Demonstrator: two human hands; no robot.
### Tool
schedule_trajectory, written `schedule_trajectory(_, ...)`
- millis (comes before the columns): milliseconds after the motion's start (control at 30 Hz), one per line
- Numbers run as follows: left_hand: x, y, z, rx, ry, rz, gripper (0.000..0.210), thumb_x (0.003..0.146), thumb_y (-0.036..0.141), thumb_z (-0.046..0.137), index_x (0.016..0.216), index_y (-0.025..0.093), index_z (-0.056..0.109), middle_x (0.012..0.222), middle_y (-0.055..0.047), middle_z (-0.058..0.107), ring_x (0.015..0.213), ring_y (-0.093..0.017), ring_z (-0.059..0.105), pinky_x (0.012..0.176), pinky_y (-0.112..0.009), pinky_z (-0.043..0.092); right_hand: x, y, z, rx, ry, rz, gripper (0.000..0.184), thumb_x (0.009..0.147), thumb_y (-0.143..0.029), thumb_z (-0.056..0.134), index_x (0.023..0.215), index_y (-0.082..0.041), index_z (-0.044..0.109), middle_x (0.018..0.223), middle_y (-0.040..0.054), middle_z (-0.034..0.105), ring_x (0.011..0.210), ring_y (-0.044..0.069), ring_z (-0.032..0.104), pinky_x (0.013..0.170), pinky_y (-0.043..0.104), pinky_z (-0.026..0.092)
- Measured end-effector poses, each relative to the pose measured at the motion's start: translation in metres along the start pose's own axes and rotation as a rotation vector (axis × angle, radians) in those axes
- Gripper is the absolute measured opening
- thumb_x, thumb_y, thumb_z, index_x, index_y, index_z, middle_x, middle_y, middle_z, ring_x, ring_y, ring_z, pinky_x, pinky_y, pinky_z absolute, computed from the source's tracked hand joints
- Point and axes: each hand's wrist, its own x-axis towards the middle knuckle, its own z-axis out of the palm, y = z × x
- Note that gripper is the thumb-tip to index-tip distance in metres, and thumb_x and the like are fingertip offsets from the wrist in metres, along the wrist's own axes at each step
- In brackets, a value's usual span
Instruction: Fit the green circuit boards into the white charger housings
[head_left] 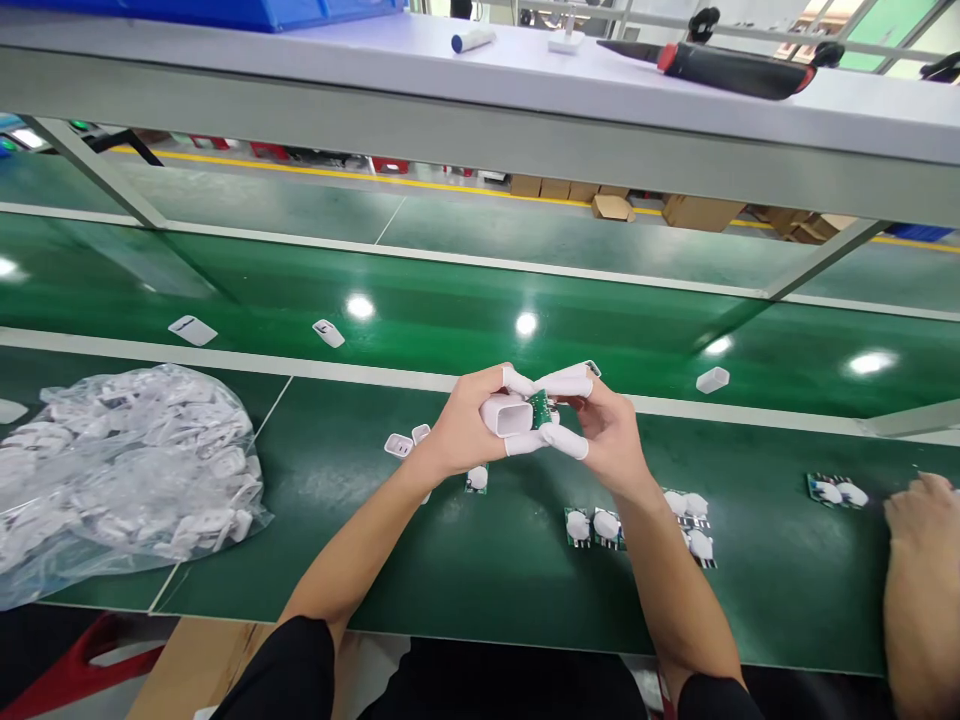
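My left hand grips a white plastic charger housing, its open end facing right. Between the finger-cotted fingertips of my right hand is a small green circuit board, held on edge at the mouth of the housing. Whether the board is partly inside cannot be made out. Below my hands on the green bench lies a single circuit board with a white blob on it. More such boards lie beside and partly behind my right forearm. Small white end caps rest near my left wrist.
A clear bag of white plastic parts covers the bench's left side. White housings sit on the green belt beyond. A raised shelf holds a blue bin and a black tool. Another person's hand is at right.
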Motion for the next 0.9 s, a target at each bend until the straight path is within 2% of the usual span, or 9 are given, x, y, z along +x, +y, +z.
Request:
schedule_trajectory(133, -0.003, -0.004, 0.001, -0.163, -0.021, -0.042, 0.080, 0.062, 0.035, 0.110, 0.130, 0.025, 0.071, 0.094, 0.000, 0.063, 0.081, -0.016, 0.060, 0.074, -0.030, 0.051, -0.002, 0.002, -0.002, 0.029, 0.223, -0.087, 0.032, 0.087, -0.038, 0.097, 0.116, -0.033, 0.084, 0.116, 0.0063, 0.080, 0.105, 0.026, 0.073, 0.092, 0.046, 0.064)
schedule_trajectory(300, -0.005, -0.007, -0.003, -0.347, -0.156, -0.096, 0.061, 0.082, 0.036, 0.099, 0.130, 0.028, 0.061, 0.102, -0.003, 0.060, 0.088, -0.017, 0.061, 0.077, -0.031, 0.054, -0.007, -0.006, -0.009, 0.080, 0.376, -0.158, 0.037, 0.084, -0.043, 0.098, 0.116, -0.031, 0.083, 0.107, 0.0068, 0.080, 0.101, 0.028, 0.078, 0.088, 0.049, 0.070)
schedule_trajectory(367, -0.005, -0.005, -0.008, -0.403, -0.230, -0.147, 0.050, 0.088, 0.037, 0.095, 0.120, 0.029, 0.057, 0.107, -0.004, 0.061, 0.088, -0.017, 0.063, 0.076, -0.031, 0.054, -0.008, -0.011, -0.010, 0.074, 0.369, -0.173, 0.040, 0.082, -0.046, 0.100, 0.115, -0.032, 0.084, 0.104, 0.0067, 0.080, 0.098, 0.028, 0.078, 0.088, 0.050, 0.071)
schedule_trajectory(433, -0.004, -0.006, -0.013, -0.481, -0.382, -0.237, 0.044, 0.091, 0.043, 0.091, 0.112, 0.028, 0.055, 0.109, -0.005, 0.064, 0.081, -0.016, 0.067, 0.071, -0.031, 0.055, -0.008, -0.014, -0.010, 0.093, 0.315, -0.179, 0.043, 0.083, -0.051, 0.099, 0.119, -0.033, 0.084, 0.102, 0.0066, 0.080, 0.095, 0.028, 0.078, 0.085, 0.050, 0.072)
schedule_trajectory(500, -0.003, -0.009, -0.018, -0.554, -0.535, -0.323, 0.046, 0.090, 0.057, 0.089, 0.110, 0.026, 0.061, 0.105, -0.007, 0.068, 0.072, -0.017, 0.068, 0.063, -0.032, 0.055, -0.008, -0.018, -0.009, 0.149, 0.242, -0.202, 0.046, 0.084, -0.055, 0.098, 0.123, -0.034, 0.084, 0.102, 0.0070, 0.080, 0.095, 0.030, 0.078, 0.085, 0.053, 0.072)
schedule_trajectory(567, -0.003, -0.015, -0.019, -0.585, -0.596, -0.381, 0.058, 0.083, 0.072, 0.088, 0.108, 0.023, 0.070, 0.097, -0.010, 0.071, 0.065, -0.019, 0.067, 0.056, -0.033, 0.053, -0.008, -0.021, -0.007, 0.193, 0.182, -0.231, 0.047, 0.084, -0.057, 0.097, 0.123, -0.034, 0.084, 0.102, 0.0078, 0.081, 0.098, 0.032, 0.080, 0.087, 0.057, 0.072)
schedule_trajectory(733, -0.006, -0.022, -0.014, -0.546, -0.518, -0.448, 0.075, 0.063, 0.086, 0.093, 0.101, 0.023, 0.081, 0.086, -0.011, 0.074, 0.065, -0.023, 0.069, 0.057, -0.037, 0.057, -0.011, -0.026, 0.003, 0.142, 0.129, -0.321, 0.054, 0.078, -0.060, 0.102, 0.123, -0.035, 0.086, 0.094, 0.0068, 0.082, 0.089, 0.032, 0.080, 0.082, 0.057, 0.074)
schedule_trajectory(833, -0.006, -0.021, -0.011, -0.548, -0.454, -0.422, 0.074, 0.065, 0.087, 0.091, 0.104, 0.024, 0.082, 0.083, -0.010, 0.073, 0.065, -0.022, 0.067, 0.056, -0.035, 0.055, -0.012, -0.027, 0.008, 0.115, 0.137, -0.368, 0.058, 0.077, -0.056, 0.104, 0.128, -0.035, 0.086, 0.095, 0.0056, 0.082, 0.084, 0.029, 0.080, 0.077, 0.051, 0.075)
schedule_trajectory(900, -0.005, -0.022, -0.011, -0.556, -0.431, -0.410, 0.076, 0.067, 0.087, 0.091, 0.107, 0.023, 0.082, 0.084, -0.010, 0.073, 0.060, -0.018, 0.063, 0.051, -0.032, 0.050, -0.013, -0.025, 0.010, 0.099, 0.143, -0.375, 0.060, 0.076, -0.052, 0.105, 0.129, -0.036, 0.085, 0.099, 0.0060, 0.084, 0.089, 0.032, 0.082, 0.083, 0.053, 0.075)
